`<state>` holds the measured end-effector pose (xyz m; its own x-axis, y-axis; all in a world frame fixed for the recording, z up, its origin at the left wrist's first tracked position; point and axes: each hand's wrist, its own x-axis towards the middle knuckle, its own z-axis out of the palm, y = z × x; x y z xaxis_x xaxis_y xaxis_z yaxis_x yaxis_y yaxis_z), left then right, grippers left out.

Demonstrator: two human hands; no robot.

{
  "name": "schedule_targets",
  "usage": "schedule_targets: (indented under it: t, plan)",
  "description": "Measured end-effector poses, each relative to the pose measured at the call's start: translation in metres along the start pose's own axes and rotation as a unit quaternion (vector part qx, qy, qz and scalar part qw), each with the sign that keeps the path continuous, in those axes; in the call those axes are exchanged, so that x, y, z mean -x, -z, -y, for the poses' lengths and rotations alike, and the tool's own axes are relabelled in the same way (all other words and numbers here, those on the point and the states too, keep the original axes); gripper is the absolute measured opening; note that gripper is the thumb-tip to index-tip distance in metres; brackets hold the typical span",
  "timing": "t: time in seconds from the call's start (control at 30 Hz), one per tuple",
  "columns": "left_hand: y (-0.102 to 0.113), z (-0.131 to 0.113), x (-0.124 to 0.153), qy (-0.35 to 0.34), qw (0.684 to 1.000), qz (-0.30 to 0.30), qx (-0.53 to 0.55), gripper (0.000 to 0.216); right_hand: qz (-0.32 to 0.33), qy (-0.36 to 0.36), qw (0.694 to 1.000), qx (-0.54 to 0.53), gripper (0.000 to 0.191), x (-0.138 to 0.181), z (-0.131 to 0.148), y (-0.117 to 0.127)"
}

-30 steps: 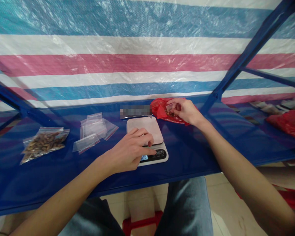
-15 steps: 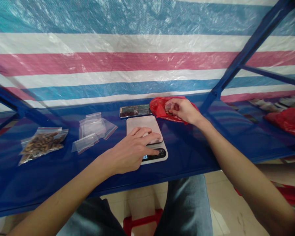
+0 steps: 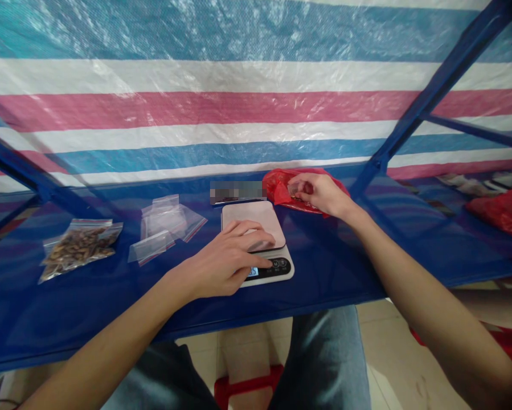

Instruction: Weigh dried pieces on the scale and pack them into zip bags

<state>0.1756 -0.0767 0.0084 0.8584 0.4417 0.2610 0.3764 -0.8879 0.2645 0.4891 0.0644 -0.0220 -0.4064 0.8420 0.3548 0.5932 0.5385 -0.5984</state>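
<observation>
1. Head view showed my left hand [image 3: 221, 265] curled over the scale [image 3: 259, 239], forefinger still pressing its button strip, gripping nothing.
2. My right hand [image 3: 319, 193] stayed in the red bag [image 3: 281, 188], fingers pinched on a small clear pouch [image 3: 294, 187].
3. Little had changed; the scale's plate was bare, just beside my left fingers.
4. Further left on the worktop [image 3: 68, 307] lay empty pouches [image 3: 166, 225] and a filled pouch [image 3: 78, 247].

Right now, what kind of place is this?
Probably a small packing station: a digital scale on a blue shelf, empty zip bags, one filled bag, and a striped tarp behind.
</observation>
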Motion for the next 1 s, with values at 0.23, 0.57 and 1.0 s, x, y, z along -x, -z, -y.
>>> schedule_targets:
  t: [0.23,0.57,1.0]
  plan:
    - [0.003,0.004,0.003,0.003,0.992,-0.117,0.048,0.042,0.005,0.013,1.000,0.015,0.026,0.000,0.003,0.002]
    - [0.005,0.036,-0.051,0.096,0.972,-0.208,0.052,0.027,-0.045,0.127,0.991,0.010,0.035,0.000,0.028,0.001]
    - [0.000,0.046,-0.154,0.181,0.963,-0.144,-0.137,0.022,-0.140,0.058,0.950,-0.274,0.031,0.000,0.034,0.002]
